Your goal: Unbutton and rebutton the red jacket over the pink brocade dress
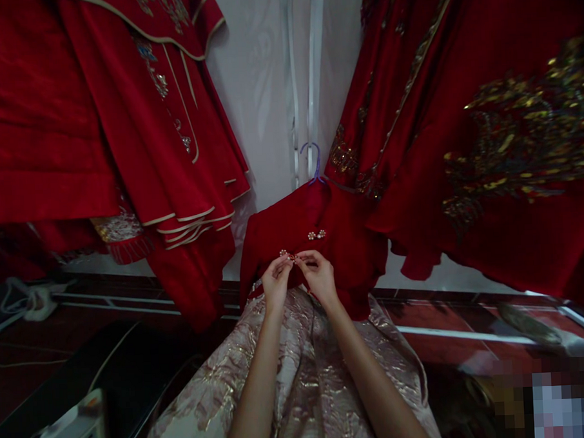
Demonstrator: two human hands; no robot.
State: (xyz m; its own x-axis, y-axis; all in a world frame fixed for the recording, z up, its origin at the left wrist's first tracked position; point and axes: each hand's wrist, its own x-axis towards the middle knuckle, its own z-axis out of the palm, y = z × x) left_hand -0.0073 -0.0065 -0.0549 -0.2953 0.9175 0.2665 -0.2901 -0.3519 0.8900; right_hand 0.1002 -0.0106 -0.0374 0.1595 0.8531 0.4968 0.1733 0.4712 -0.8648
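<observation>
A small red velvet jacket (344, 239) hangs on a purple hanger (314, 161) in front of me, over a pale pink and gold brocade skirt (309, 379). Both hands meet at its front opening. My left hand (275, 281) and my right hand (318, 276) pinch a pearl clasp (287, 253) between their fingertips. A second pearl clasp (316, 234) sits fastened just above them.
Red embroidered garments (137, 122) hang at the left, and more with heavy gold embroidery (505, 126) at the right. A white wall with a vertical rail (292, 64) is behind. A dark ironing surface with an iron (71, 432) lies at lower left.
</observation>
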